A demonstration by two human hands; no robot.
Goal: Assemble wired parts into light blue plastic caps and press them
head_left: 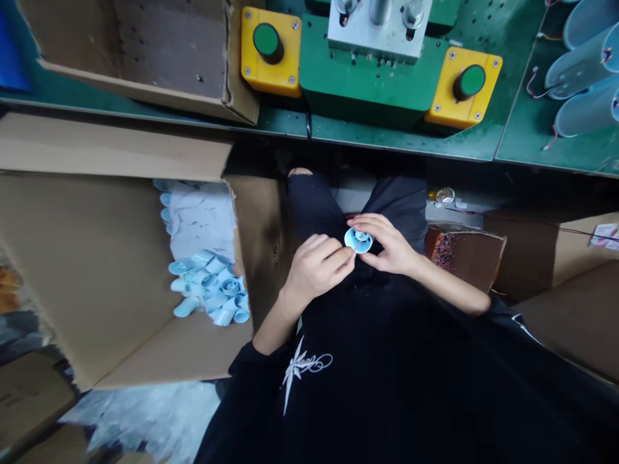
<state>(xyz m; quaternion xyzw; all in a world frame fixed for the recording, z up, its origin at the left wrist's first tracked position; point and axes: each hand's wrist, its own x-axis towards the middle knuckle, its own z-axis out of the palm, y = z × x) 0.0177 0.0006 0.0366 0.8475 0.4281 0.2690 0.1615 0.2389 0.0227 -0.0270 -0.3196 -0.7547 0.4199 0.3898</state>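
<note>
My right hand (389, 248) is closed round a small light-blue round plastic part (358, 240) held over my lap, its open end facing up. My left hand (316, 265) is pinched on a thin wire or pin whose tip reaches into the part's opening. Both hands sit close together below the front edge of the green workbench (396, 145). Several more light-blue parts (213, 290) lie heaped in an open cardboard box (97, 258) to my left.
On the bench stands a green press fixture (367, 84) with a metal block, flanked by two yellow boxes with green push buttons (269, 42) (469, 81). Pale blue cylinders with wires (585, 71) lie at the top right. Another cardboard box (145, 58) sits at the top left, more cartons (556, 258) to my right.
</note>
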